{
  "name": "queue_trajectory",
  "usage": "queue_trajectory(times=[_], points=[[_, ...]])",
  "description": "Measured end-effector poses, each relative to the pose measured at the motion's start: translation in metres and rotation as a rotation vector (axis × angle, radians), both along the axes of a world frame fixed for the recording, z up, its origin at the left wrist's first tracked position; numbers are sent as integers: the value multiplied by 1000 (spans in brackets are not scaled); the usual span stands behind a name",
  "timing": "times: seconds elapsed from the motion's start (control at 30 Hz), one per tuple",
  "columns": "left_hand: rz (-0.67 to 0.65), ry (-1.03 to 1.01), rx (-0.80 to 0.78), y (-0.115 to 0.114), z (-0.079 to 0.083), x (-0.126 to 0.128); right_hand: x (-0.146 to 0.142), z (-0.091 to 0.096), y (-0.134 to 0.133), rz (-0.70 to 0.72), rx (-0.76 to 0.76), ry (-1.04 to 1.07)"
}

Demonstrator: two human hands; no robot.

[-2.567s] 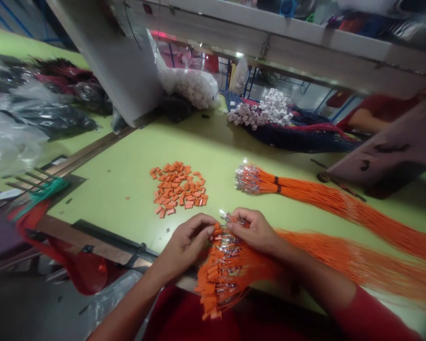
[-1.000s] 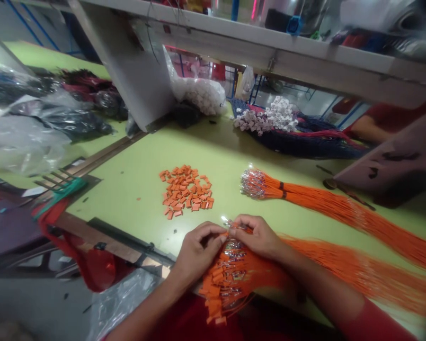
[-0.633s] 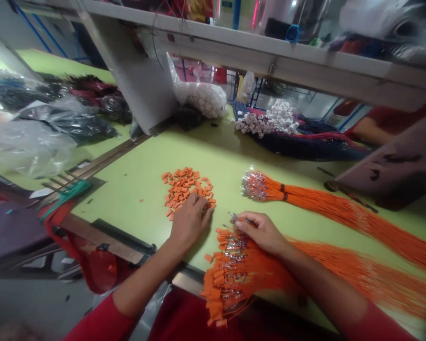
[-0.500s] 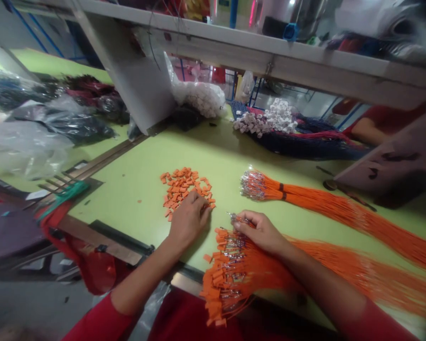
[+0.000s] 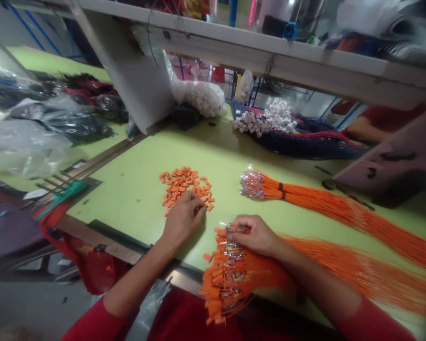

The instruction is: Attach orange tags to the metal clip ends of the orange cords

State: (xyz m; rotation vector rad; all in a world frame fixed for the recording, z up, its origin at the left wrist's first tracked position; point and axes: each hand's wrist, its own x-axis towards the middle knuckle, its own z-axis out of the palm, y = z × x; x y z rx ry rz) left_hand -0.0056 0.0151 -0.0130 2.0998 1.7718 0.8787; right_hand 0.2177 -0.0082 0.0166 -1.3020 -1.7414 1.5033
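My left hand (image 5: 185,215) rests at the near side of a loose pile of small orange plastic connector housings (image 5: 180,182). Its thumb and fingers are pinched together, and what is between them is hidden. In my right hand (image 5: 257,234), thumb and fingertips close on orange wires near their metal-tipped ends. That hand is over the upper edge of a fanned bundle of orange wires (image 5: 266,272). Many wires in this bundle end in orange housings (image 5: 213,284) at the table's front edge.
A tied bundle of orange wires (image 5: 312,203) with bare metal terminals lies beyond my right hand. Dark wires (image 5: 305,144) with white connectors (image 5: 280,116) lie at the back. Plastic bags (image 5: 57,123) lie left. A shelf (image 5: 234,42) crosses overhead; another person's arm (image 5: 367,128) shows at right.
My right hand has come slightly nearer and down to the housing-tipped ends of the fanned bundle. My left hand has shifted a little left, still at the pile.
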Motion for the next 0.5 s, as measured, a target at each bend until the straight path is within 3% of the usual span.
queue_trajectory(times=[0.1, 0.2, 0.37, 0.5], points=[[-12, -34, 31, -1, 2, 1, 0, -1, -1, 18, 70, -55], [-56, -214, 5, -8, 5, 3, 1, 1, -1, 34, 91, -29], [-131, -689, -287, -33, 3, 13, 4, 2, -1, -40, -10, 135], [-124, -831, -357, -46, 2, 20, 5, 3, -3, -73, -60, 138]])
